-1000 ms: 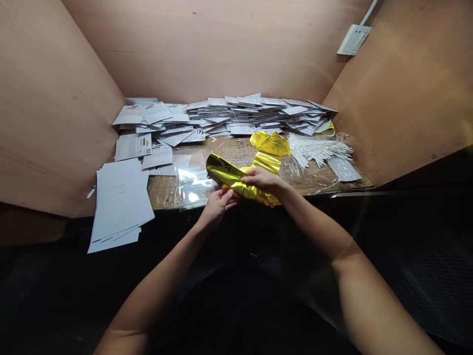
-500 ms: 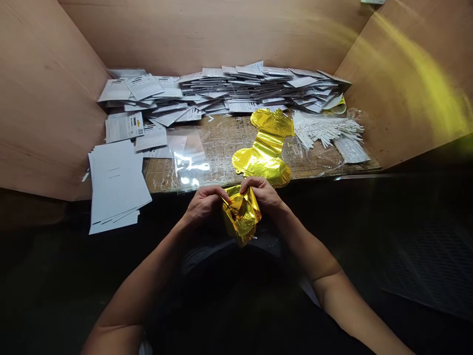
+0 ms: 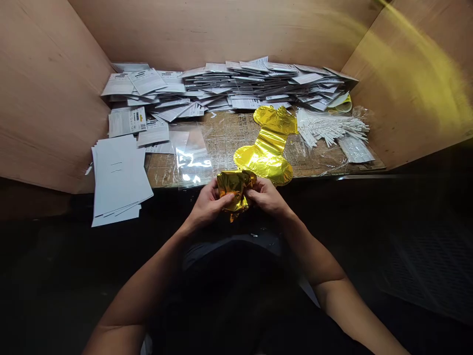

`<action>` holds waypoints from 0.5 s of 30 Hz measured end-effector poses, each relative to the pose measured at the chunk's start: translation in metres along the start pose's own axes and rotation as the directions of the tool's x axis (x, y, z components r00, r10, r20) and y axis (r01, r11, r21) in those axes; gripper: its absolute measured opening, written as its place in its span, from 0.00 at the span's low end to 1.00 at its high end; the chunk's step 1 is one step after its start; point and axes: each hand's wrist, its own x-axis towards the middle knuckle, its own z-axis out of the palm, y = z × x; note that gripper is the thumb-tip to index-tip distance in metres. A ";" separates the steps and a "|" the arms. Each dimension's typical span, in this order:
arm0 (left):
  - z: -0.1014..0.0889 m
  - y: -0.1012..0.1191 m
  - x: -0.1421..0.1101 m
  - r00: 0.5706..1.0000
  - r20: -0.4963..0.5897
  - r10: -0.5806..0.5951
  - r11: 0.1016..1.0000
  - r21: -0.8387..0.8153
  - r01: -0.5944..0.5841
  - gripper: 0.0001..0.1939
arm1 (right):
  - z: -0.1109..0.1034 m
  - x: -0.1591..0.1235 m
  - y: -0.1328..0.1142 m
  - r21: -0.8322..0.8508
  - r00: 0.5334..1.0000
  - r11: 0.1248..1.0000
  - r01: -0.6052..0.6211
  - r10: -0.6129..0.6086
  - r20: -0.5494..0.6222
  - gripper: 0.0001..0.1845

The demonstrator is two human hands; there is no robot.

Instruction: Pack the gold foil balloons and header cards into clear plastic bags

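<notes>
Between my hands, just in front of the table edge, is a crumpled, folded gold foil balloon (image 3: 233,183). My left hand (image 3: 211,201) grips its left side with the thumb pressed on the front. On the right side my right hand (image 3: 269,198) pinches the foil, its fingertips partly hidden behind it. Right behind my hands another flat gold foil balloon (image 3: 271,140), with rounded lobes, lies on the table and hangs slightly over its edge.
Flat printed packets (image 3: 251,81) are heaped along the back wall. White sheets (image 3: 120,177) overhang the front edge at left, beside clear plastic sleeves (image 3: 192,153). Thin white sticks (image 3: 330,128) lie at right near a small clear packet (image 3: 356,149). Wooden panels (image 3: 40,88) enclose the sides.
The held balloon has been folded into a smaller, more compact bundle and raised slightly. My thumbs have shifted onto its front. The balloon on the table stays put.
</notes>
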 end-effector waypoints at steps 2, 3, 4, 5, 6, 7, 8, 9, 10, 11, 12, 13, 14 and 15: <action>-0.002 -0.003 -0.004 1.000 0.023 -0.018 1.000 0.019 0.017 0.24 | -0.001 -0.003 0.002 -0.018 0.999 1.000 -0.005 0.004 -0.034 0.16; -0.004 -0.005 -0.007 1.000 0.013 -0.010 0.999 0.037 0.010 0.20 | -0.004 -0.005 0.000 -0.043 0.999 0.999 -0.018 0.016 -0.035 0.15; -0.008 -0.005 -0.009 1.000 -0.003 0.006 0.998 0.055 -0.006 0.17 | -0.009 -0.007 -0.003 -0.089 0.999 0.996 -0.032 0.031 -0.015 0.13; -0.012 -0.005 -0.011 0.999 -0.012 0.032 0.997 0.077 -0.031 0.15 | -0.013 -0.009 -0.008 -0.150 0.998 0.988 -0.040 0.046 0.034 0.11; -0.017 -0.004 -0.013 0.998 0.000 0.066 0.991 0.114 -0.065 0.12 | -0.018 -0.010 -0.015 -0.217 0.994 0.976 -0.036 0.058 0.098 0.09; -0.022 -0.003 -0.014 0.993 0.031 0.115 0.979 0.167 -0.118 0.10 | -0.022 -0.010 -0.022 -0.279 0.984 0.960 -0.022 0.070 0.163 0.09; -0.025 -0.001 -0.015 0.982 0.078 0.173 0.954 0.234 -0.187 0.08 | -0.025 -0.008 -0.030 -0.331 0.973 0.944 -0.003 0.079 0.217 0.10; -0.027 0.001 -0.016 0.963 0.142 0.228 0.916 0.304 -0.262 0.05 | -0.025 -0.005 -0.038 -0.375 0.961 0.927 0.013 0.093 0.262 0.12; -0.027 0.003 -0.017 0.939 0.219 0.266 0.868 0.369 -0.332 0.03 | -0.024 -0.001 -0.044 -0.419 0.948 0.908 0.023 0.114 0.299 0.14; -0.026 0.006 -0.018 0.913 0.297 0.281 0.818 0.423 -0.390 0.03 | -0.021 0.005 -0.049 -0.467 0.933 0.884 0.029 0.144 0.331 0.14; -0.024 0.009 -0.017 0.889 0.363 0.280 0.773 0.464 -0.432 0.05 | -0.017 0.010 -0.052 -0.520 0.914 0.853 0.038 0.181 0.363 0.13; -0.024 0.013 -0.015 0.875 0.404 0.266 0.739 0.498 -0.454 0.07 | -0.013 0.016 -0.054 -0.569 0.899 0.821 0.054 0.208 0.385 0.11; -0.027 0.017 -0.011 0.877 0.411 0.250 0.713 0.535 -0.454 0.09 | -0.008 0.021 -0.053 -0.606 0.900 0.792 0.072 0.211 0.382 0.10; -0.034 0.023 -0.005 0.896 0.368 0.250 0.689 0.582 -0.432 0.11 | -0.005 0.025 -0.051 -0.630 0.917 0.772 0.085 0.188 0.353 0.10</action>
